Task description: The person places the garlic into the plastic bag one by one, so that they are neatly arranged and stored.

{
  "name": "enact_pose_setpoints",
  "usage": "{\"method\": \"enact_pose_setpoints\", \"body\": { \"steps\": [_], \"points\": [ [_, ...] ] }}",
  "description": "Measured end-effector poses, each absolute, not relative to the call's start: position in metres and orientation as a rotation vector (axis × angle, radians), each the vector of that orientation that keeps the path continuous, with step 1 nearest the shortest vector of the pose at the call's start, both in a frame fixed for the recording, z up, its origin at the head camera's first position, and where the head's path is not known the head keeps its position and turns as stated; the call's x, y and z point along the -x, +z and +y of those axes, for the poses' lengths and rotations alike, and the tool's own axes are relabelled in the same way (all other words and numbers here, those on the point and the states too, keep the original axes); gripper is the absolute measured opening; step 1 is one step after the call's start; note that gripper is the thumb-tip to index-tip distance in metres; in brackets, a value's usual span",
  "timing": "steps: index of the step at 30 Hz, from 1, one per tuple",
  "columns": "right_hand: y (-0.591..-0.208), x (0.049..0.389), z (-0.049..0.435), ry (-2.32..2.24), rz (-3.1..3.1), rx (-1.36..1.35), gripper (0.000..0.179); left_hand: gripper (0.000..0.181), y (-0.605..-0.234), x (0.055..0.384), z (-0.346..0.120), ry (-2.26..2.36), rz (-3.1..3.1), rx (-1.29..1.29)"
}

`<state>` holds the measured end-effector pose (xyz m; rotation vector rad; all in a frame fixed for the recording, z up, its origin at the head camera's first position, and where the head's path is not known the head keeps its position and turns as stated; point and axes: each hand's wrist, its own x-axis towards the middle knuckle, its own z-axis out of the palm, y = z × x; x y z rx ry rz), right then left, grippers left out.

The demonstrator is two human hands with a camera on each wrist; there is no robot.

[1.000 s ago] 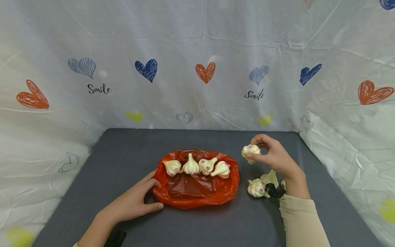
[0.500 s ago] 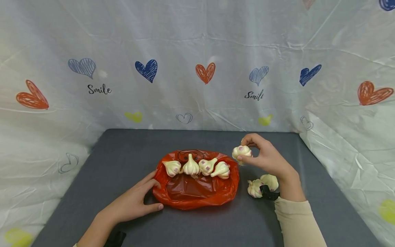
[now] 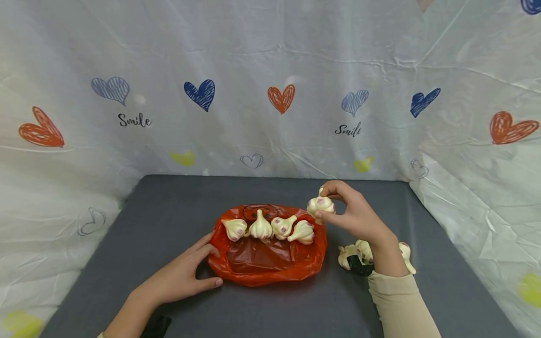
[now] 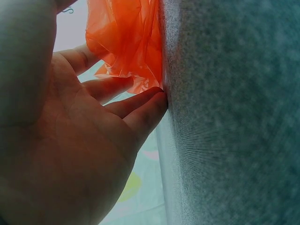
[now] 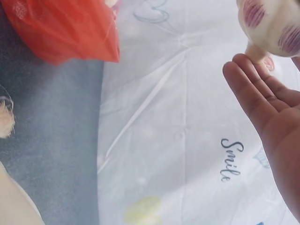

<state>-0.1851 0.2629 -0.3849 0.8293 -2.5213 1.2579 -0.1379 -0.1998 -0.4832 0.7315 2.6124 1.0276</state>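
Note:
A red plastic bag (image 3: 270,277), its mouth spread wide, sits mid-table with several garlic bulbs (image 3: 260,228) in a row along its far side. My left hand (image 3: 179,274) rests against the bag's left side, thumb apart near the front. In the left wrist view, its relaxed fingers (image 4: 140,110) touch the crinkled red plastic (image 4: 126,37). Held by my right hand (image 3: 359,216) is another garlic bulb (image 3: 320,206), pinched between thumb and fingers, over the bag's far right rim. The right wrist view shows this bulb (image 5: 272,23), purple-streaked and partly cut off by the frame.
More garlic bulbs (image 3: 348,257) lie on the dark table (image 3: 279,314) right of the bag, partly hidden by my right wrist and its black strap (image 3: 360,266). One bulb (image 3: 405,256) shows beyond the forearm. A white sheet (image 3: 236,56) with printed hearts hangs behind.
My right hand has carried its garlic bulb leftward from beyond the bag to its far right rim. The bulb right of the forearm has come into view. My left hand has stayed in place.

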Motion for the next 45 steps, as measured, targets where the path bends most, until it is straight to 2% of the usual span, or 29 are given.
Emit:
{"method": "enact_pose_setpoints", "body": {
  "steps": [18, 31, 45],
  "points": [
    [-0.383, 0.183, 0.240, 1.324, -2.517, -0.713, 0.036, 0.042, -0.481, 0.138, -0.200, 1.008, 2.629, -0.738],
    [-0.380, 0.179, 0.233, 1.252, -2.555, -0.708, 0.042, 0.043, -0.484, 0.138, -0.201, 1.022, 2.611, -0.726],
    [-0.379, 0.182, 0.214, 1.265, -2.554, -0.794, 0.038, 0.041, -0.484, 0.140, -0.201, 1.043, 2.596, -0.722]
  ]
}}
